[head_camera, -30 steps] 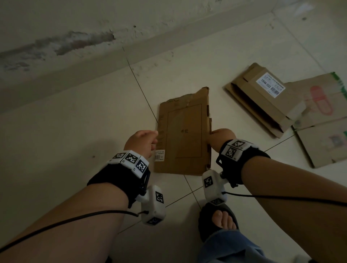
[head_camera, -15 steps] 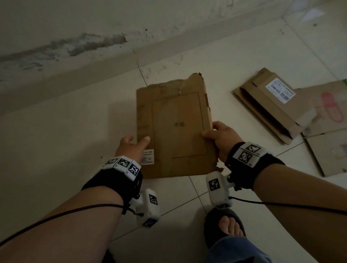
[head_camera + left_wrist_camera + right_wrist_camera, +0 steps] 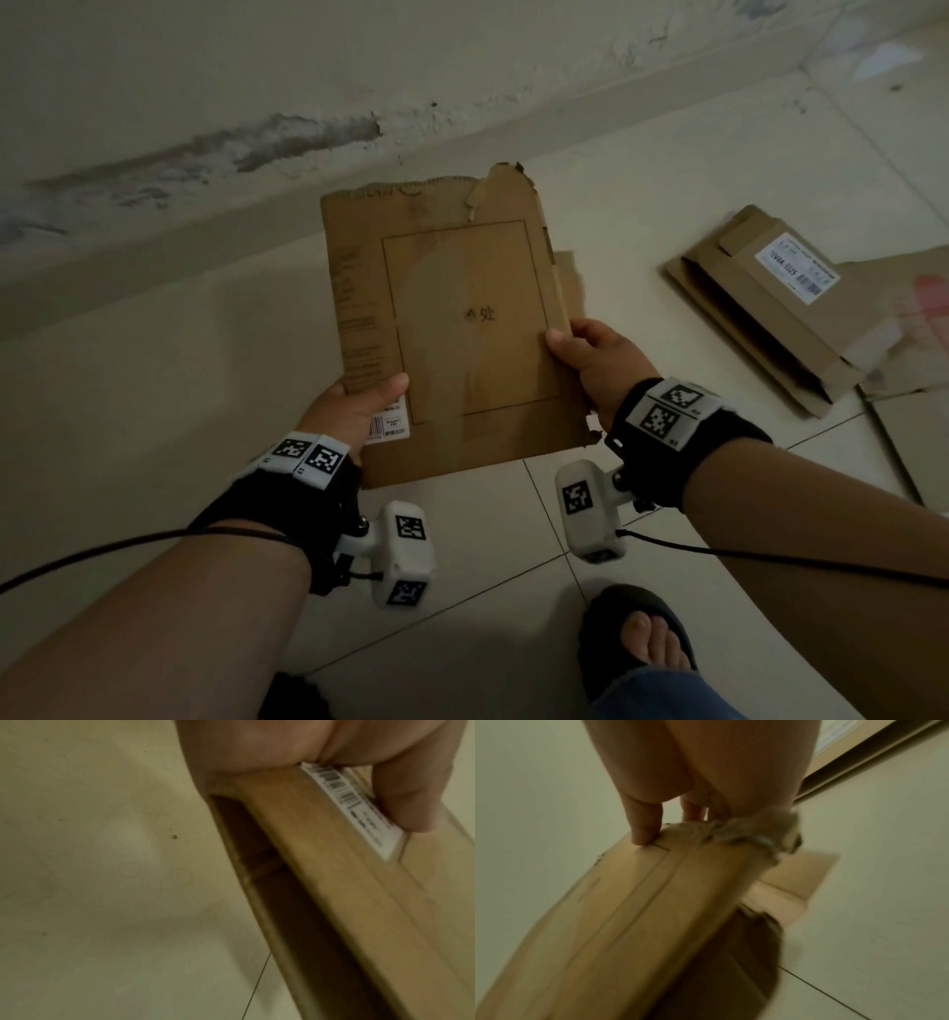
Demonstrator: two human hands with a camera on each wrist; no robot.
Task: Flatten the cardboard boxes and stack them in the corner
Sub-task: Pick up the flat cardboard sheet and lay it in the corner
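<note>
A flattened brown cardboard box [image 3: 452,329] with a printed rectangle and a torn top edge is held up off the tiled floor, facing me. My left hand [image 3: 359,406] grips its lower left edge, thumb on the front beside a small barcode sticker [image 3: 390,426]. My right hand [image 3: 590,360] grips the right edge, thumb on the front. The left wrist view shows the thumb pressing on the barcode sticker [image 3: 352,801] of the box [image 3: 321,882]. In the right wrist view the fingers pinch the box [image 3: 634,912] near its torn corner.
Flattened cardboard [image 3: 760,303] with a white shipping label lies on the floor at the right, atop more flat sheets [image 3: 914,318]. A wall and skirting [image 3: 205,169] run across the back. A sandalled foot [image 3: 637,637] stands below the hands.
The box has been lifted off the floor and raised toward me. Both hands went from pressing its sides on the tiles to gripping its edges in the air.
</note>
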